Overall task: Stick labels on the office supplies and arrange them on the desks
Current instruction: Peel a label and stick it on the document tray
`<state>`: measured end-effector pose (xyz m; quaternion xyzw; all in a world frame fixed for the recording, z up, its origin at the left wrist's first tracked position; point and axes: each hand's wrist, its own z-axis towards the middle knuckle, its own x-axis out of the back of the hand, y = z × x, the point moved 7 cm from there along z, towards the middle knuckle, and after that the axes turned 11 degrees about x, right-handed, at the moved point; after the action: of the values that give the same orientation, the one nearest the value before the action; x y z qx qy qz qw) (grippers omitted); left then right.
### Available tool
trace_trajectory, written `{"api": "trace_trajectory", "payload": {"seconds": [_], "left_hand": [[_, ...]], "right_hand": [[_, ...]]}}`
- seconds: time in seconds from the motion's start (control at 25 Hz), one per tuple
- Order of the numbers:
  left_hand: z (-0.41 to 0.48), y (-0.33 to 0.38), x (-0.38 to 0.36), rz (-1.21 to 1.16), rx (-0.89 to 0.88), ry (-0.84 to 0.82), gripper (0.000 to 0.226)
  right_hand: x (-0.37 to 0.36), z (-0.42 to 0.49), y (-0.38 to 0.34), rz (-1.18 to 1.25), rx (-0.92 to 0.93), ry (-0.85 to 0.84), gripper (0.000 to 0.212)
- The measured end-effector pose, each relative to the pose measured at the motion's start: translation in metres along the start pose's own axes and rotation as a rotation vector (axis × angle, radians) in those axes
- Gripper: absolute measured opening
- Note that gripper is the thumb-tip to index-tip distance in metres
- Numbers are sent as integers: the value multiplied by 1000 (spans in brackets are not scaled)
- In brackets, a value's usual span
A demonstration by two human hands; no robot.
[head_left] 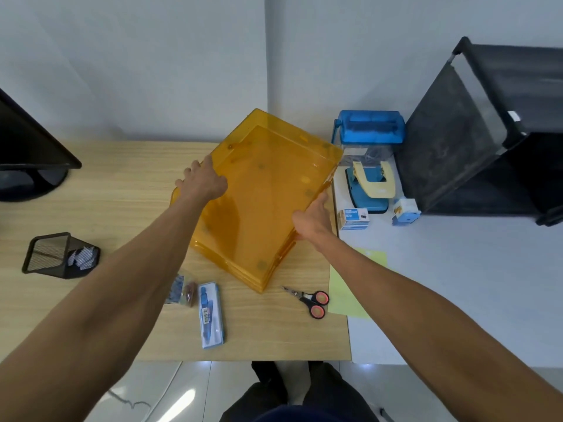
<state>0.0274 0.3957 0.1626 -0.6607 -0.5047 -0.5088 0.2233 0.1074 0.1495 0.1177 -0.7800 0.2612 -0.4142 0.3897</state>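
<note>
Left fingers: curled over the far-left rim of the stack of translucent orange plastic trays [265, 190], tips hidden behind the rim; left hand [202, 178] gripping there.
Right fingers: thumb laid on top by the right rim, the rest tucked underneath and out of sight; right hand [313, 217] pinching that side.
Tray stack: held between both hands, tilted with the far end raised; near corner low over the pale wooden desk [106, 193], touching or just clear cannot be told.
Label: none made out on the face that shows.
Near the stack: black-and-red-handled scissors [310, 301] just near-right of the low corner; blue clear-lidded pencil case [210, 315] near-left of it.
Right side: white desk [457, 284] with a blue-and-yellow hole punch [370, 187] and a small box of binder clips [355, 217], close beside the right rim.
Step in hand: judged as placing or turning the trays, with labelling probably still to come.
Next move: calls for levelling the stack and lowering it flat on bare wood, keeping both grips even and clear of the scissors and the case.
</note>
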Motion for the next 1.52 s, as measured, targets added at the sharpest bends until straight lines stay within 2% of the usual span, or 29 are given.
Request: {"api": "trace_trajectory", "payload": {"seconds": [0.24,0.44,0.68,0.84,1.08,1.52], "left_hand": [[3,-11,2,-18,33,27,67],[1,-14,3,-44,36,73,67],[-7,-9,-2,-201,5,121,61],[-9,-9,-10,-278,22,63,60],[1,-33,-35,-656,73,-87,45],[-4,-15,-48,-763,123,-115,46]], "right_hand": [[9,27,-17,-13,35,-50,54],[18,46,-23,-88,86,-11,41],[39,62,-26,-212,136,-11,46],[47,75,-26,-219,170,-1,49],[45,55,-5,-163,176,25,47],[64,88,-16,-191,250,-6,42]]}}
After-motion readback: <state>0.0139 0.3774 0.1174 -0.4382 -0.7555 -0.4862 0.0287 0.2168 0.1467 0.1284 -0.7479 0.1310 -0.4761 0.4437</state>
